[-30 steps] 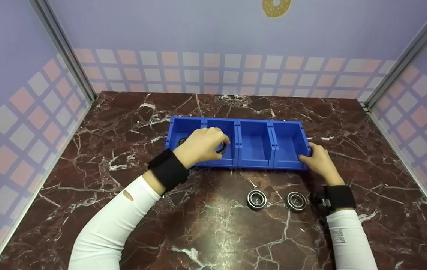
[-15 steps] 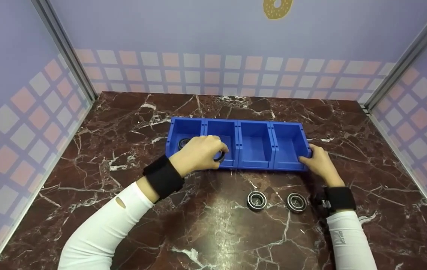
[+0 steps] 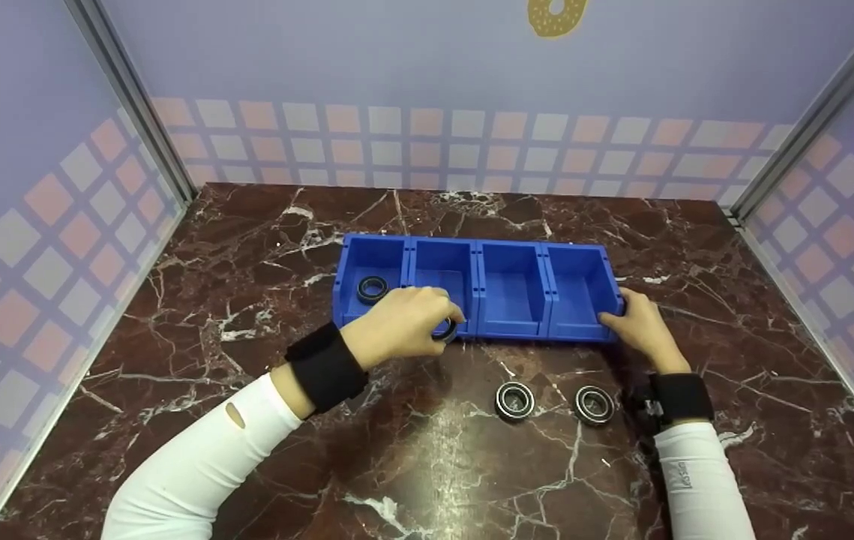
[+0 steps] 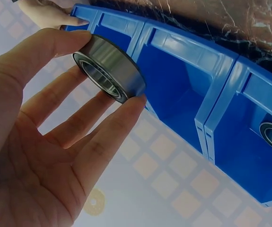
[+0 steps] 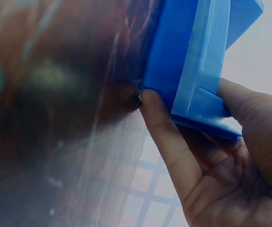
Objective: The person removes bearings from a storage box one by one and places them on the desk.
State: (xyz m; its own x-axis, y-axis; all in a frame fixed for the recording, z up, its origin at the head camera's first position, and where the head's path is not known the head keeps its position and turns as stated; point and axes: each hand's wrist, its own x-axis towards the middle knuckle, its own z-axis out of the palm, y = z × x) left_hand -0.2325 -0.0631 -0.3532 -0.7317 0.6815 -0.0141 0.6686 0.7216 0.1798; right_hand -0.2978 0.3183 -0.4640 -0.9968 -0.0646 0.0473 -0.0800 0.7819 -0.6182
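My left hand (image 3: 408, 322) pinches a ball bearing (image 4: 112, 68) between thumb and fingertips, at the front lip of the second compartment from the left. Steel outer ring and dark seal show in the left wrist view. The blue bin row (image 3: 509, 328) has its compartments side by side. Another bearing (image 3: 373, 289) lies flat in the leftmost one. At the row's right end, my right hand (image 3: 640, 326) holds the side wall, thumb inside and fingers outside, as the right wrist view (image 5: 197, 109) also shows.
Two more bearings, one left (image 3: 514, 401) and one right (image 3: 593, 406), lie on the dark marbled table (image 3: 397, 465) in front of the bins. A tiled-pattern panel (image 3: 464, 142) stands behind, with side panels at left and right.
My left hand has drawn back with its bearing, from inside the second compartment to its front lip. That uncovers the bearing in the leftmost compartment. The right hand keeps its place.
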